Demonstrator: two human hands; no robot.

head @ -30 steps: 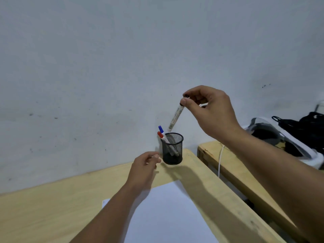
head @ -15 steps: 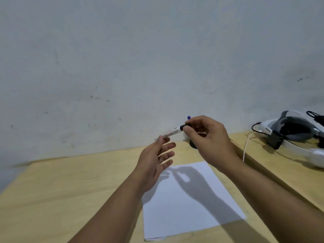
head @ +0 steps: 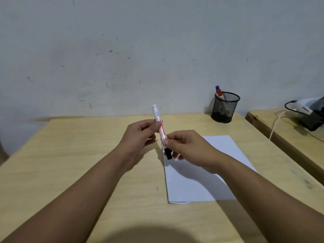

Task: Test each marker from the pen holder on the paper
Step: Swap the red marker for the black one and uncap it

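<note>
Both hands hold one white marker (head: 158, 122) with red lettering and a black cap, tilted nearly upright above the table. My left hand (head: 138, 137) pinches its barrel near the middle. My right hand (head: 185, 148) grips the lower end, where the black cap pokes out below the fingers. Under the right hand lies a white sheet of paper (head: 196, 183). The black mesh pen holder (head: 224, 107) stands at the table's far right corner with a red-capped and a blue-capped marker sticking out.
The wooden table (head: 78, 163) ends at a grey wall behind. A second wooden table (head: 280, 130) to the right carries a white and black headset (head: 308, 111) with a white cable. A narrow gap separates the two tables.
My right hand carried the marker from above the pen holder down over the paper. My left hand, open before, has closed on the barrel. The view has tilted down.
</note>
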